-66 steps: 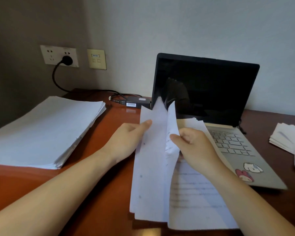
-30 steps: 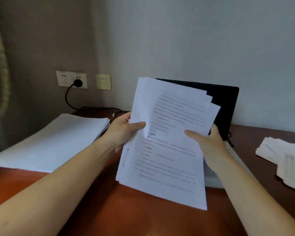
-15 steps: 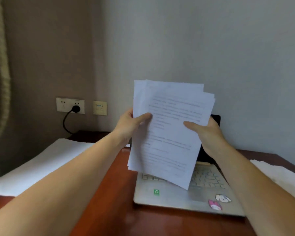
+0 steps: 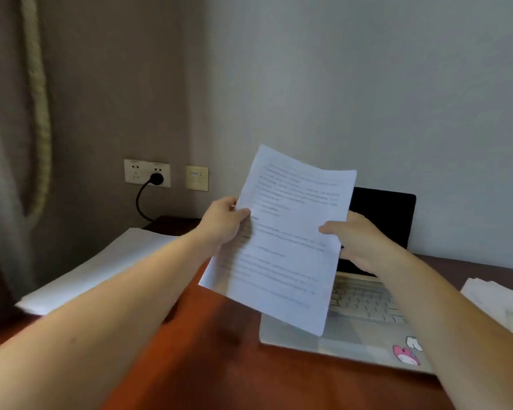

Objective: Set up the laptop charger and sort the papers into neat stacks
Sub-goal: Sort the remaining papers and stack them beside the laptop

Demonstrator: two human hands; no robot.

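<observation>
I hold a bundle of printed papers (image 4: pixel 285 241) up in the air, tilted, above the desk and the laptop. My left hand (image 4: pixel 222 221) pinches its left edge and my right hand (image 4: pixel 353 241) grips its right edge. The open laptop (image 4: pixel 365 306) sits behind and below the sheets, screen dark, stickers on its palm rest. The charger's black plug (image 4: pixel 157 179) is in the wall socket, its cable running down behind the desk. A large white paper stack (image 4: pixel 101 267) lies on the left of the desk.
Another pile of papers (image 4: pixel 498 303) lies at the desk's right edge. The red-brown desk (image 4: pixel 219 365) meets the wall at the back. A yellow wall plate (image 4: pixel 197 178) sits right of the socket. A curtain with a rope tie (image 4: pixel 39 113) hangs at left.
I lifted the papers off the desk and squared them between both hands. The sheets, fanned earlier, now line up more closely and lean right. The view has risen.
</observation>
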